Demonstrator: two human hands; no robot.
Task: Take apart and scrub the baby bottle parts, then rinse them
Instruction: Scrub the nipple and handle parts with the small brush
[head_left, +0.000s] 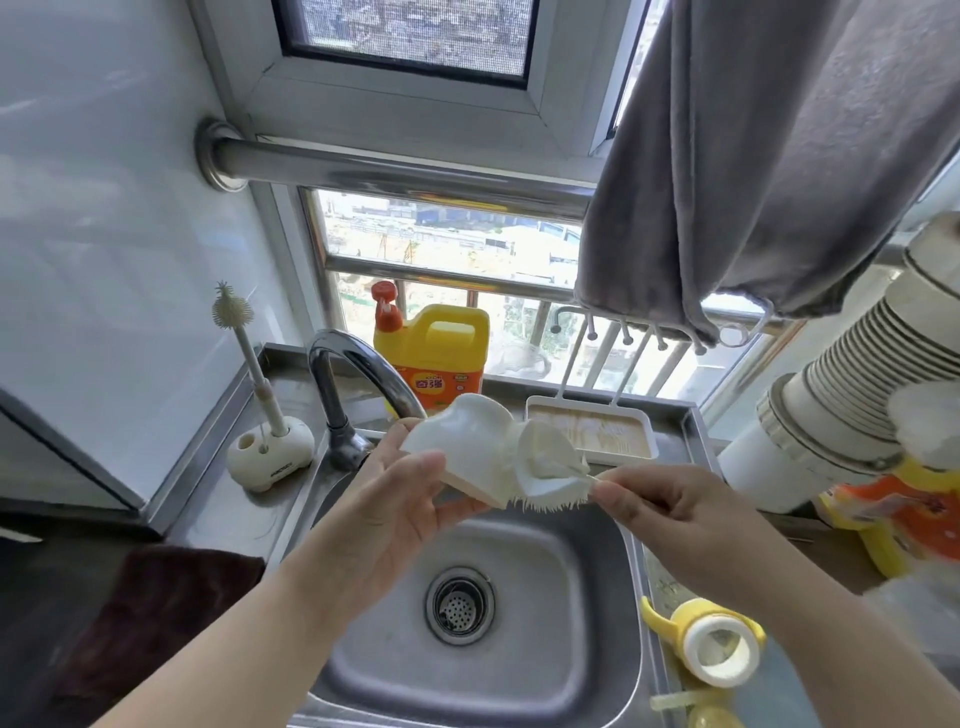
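Above the steel sink (597, 561), my left hand (395, 499) grips a white bottle cap (462, 441) by its lower edge. My right hand (660, 509) pinches the thin handle of a small silicone brush (550, 488), whose bristled head presses against the cap's open side. A second pale part (545, 457) sits against the brush head; I cannot tell which hand bears it. The yellow baby bottle (711, 644), with handles and a white collar, lies on the counter to the right of the sink. Another yellowish part (696, 709) lies in front of it.
The curved tap (353, 374) rises behind my left hand. A tall bottle brush in a white stand (270, 452) is at the left, a yellow detergent jug (436, 358) and a soap tray (592, 431) behind. A grey towel (753, 156) hangs overhead; stacked cups (831, 395) lean at right.
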